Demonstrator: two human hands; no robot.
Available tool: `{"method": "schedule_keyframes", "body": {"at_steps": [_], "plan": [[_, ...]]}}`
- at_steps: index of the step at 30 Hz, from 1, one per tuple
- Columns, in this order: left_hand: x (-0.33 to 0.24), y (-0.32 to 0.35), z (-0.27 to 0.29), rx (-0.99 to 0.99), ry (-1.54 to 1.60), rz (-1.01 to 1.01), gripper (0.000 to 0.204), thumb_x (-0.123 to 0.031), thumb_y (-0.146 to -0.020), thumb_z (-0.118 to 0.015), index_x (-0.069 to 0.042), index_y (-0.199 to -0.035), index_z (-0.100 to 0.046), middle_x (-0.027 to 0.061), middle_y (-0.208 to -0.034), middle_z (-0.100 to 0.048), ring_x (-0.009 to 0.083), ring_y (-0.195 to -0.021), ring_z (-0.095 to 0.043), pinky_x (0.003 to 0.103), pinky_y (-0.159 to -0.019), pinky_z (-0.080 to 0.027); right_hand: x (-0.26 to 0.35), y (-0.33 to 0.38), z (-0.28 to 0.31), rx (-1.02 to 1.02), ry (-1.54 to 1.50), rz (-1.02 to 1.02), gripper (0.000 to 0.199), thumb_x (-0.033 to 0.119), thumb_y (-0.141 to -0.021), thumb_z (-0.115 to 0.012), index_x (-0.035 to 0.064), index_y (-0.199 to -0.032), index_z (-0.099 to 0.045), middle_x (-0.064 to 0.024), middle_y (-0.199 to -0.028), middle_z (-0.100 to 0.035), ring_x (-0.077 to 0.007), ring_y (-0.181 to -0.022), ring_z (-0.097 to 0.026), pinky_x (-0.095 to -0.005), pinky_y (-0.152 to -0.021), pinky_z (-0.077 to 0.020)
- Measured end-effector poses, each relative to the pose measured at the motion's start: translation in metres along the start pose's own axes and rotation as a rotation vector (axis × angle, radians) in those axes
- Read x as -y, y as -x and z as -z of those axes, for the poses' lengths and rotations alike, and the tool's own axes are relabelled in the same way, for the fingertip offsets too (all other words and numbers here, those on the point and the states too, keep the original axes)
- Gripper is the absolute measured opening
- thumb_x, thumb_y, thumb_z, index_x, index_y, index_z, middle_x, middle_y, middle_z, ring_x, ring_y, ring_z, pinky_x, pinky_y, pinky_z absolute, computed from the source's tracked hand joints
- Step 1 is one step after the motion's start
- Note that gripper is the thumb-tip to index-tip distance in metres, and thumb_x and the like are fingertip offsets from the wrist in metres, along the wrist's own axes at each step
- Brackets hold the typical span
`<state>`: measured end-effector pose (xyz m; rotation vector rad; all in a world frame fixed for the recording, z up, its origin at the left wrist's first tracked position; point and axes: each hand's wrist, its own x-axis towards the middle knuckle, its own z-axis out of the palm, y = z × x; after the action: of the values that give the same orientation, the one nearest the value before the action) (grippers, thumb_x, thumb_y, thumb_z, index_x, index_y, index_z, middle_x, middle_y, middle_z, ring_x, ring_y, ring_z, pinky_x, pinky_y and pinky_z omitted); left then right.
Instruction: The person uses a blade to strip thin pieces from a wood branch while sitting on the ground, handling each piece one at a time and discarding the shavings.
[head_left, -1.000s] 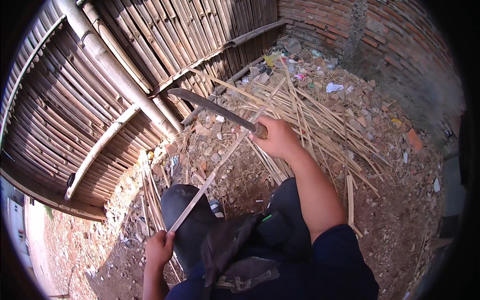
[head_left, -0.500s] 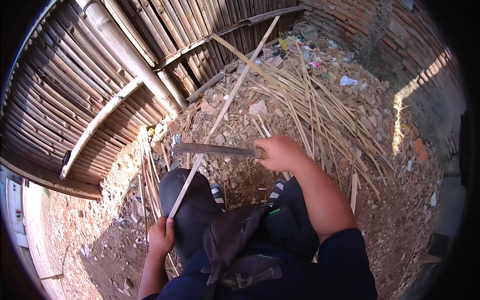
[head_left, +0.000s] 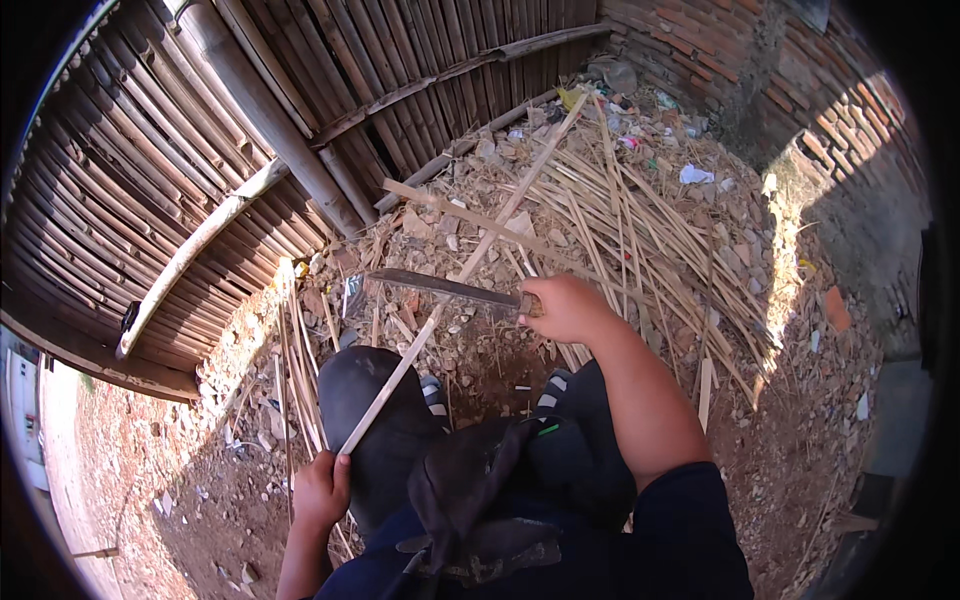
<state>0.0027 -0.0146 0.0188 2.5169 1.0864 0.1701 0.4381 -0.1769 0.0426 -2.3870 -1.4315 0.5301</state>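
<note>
My left hand (head_left: pixel 322 490) is closed around the near end of a long, pale bamboo strip (head_left: pixel 392 380). The strip slants forward past my bent left knee (head_left: pixel 372 400), its far part over the rubble. In my right hand (head_left: pixel 565 310) is the short handle of a machete (head_left: pixel 430 284). Its dark blade points left and lies across the strip at mid-length. Whether the edge bites into the strip I cannot tell. Another bamboo strip (head_left: pixel 450 209) crosses the held one beyond the blade.
Loose bamboo strips (head_left: pixel 650 235) lie heaped at the right on stony rubble (head_left: pixel 480 340). More upright strips (head_left: pixel 296 350) stand left of my knee. A bamboo-slat wall (head_left: pixel 380 70) rises at the far left, a brick wall (head_left: pixel 850 150) at the right. Scraps of litter lie around.
The held strip's far end has swung right and come lower. The crossing strip has moved nearer me. My machete has tilted slightly and shifted a little to the right.
</note>
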Motion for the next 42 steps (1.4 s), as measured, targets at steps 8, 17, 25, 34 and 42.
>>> {"method": "schedule_keyframes", "body": {"at_steps": [8,17,25,34,42], "plan": [[0.002,-0.005,0.006,-0.054,0.092,0.028,0.046,-0.036,-0.105,-0.049,-0.001,-0.076,-0.052,0.0231,-0.062,-0.057,0.0454,-0.060,-0.059,0.052,-0.055,-0.042,-0.032,0.002,0.021,-0.354,-0.214,-0.288,0.042,0.030,-0.084,-0.077,0.0088,-0.118,-0.067,-0.0208,-0.101,-0.071,-0.0400,-0.098,-0.068,-0.0491,-0.081,-0.0515],[0.021,0.002,0.009,-0.167,0.186,0.066,0.044,-0.031,-0.108,-0.043,-0.001,-0.077,-0.051,0.0160,-0.059,-0.053,0.0302,-0.053,-0.053,0.043,-0.053,-0.040,-0.082,-0.008,0.013,-0.654,-1.244,-0.463,0.026,0.020,-0.090,-0.076,0.0053,-0.099,-0.057,0.0005,-0.069,-0.053,-0.0092,-0.050,-0.047,-0.0268,-0.046,-0.0393],[0.011,0.017,-0.014,-0.045,0.094,-0.004,0.039,-0.031,-0.103,-0.053,-0.003,-0.076,-0.052,0.0219,-0.060,-0.057,0.0444,-0.058,-0.060,0.051,-0.053,-0.043,-0.066,-0.011,0.003,-0.789,-0.667,-0.266,0.034,0.026,-0.086,-0.076,-0.0003,-0.102,-0.063,-0.0114,-0.080,-0.067,-0.0300,-0.073,-0.067,-0.0399,-0.068,-0.0513],[0.005,0.013,-0.010,-0.012,-0.019,-0.032,0.035,-0.029,-0.100,-0.058,-0.004,-0.077,-0.052,0.0218,-0.060,-0.058,0.0459,-0.059,-0.061,0.053,-0.053,-0.045,0.016,0.006,0.000,-0.009,0.057,0.117,0.037,0.029,-0.084,-0.075,0.0083,-0.113,-0.066,-0.0183,-0.088,-0.069,-0.0403,-0.089,-0.068,-0.0492,-0.077,-0.0525],[0.015,0.006,-0.016,-0.028,0.153,-0.039,0.041,-0.031,-0.100,-0.060,-0.003,-0.072,-0.050,0.0209,-0.059,-0.055,0.0443,-0.055,-0.058,0.050,-0.052,-0.042,0.003,-0.001,-0.007,-0.028,-0.138,0.052,0.036,0.031,-0.082,-0.078,0.0081,-0.108,-0.067,-0.0164,-0.080,-0.067,-0.0356,-0.079,-0.068,-0.0465,-0.070,-0.0507]]}}
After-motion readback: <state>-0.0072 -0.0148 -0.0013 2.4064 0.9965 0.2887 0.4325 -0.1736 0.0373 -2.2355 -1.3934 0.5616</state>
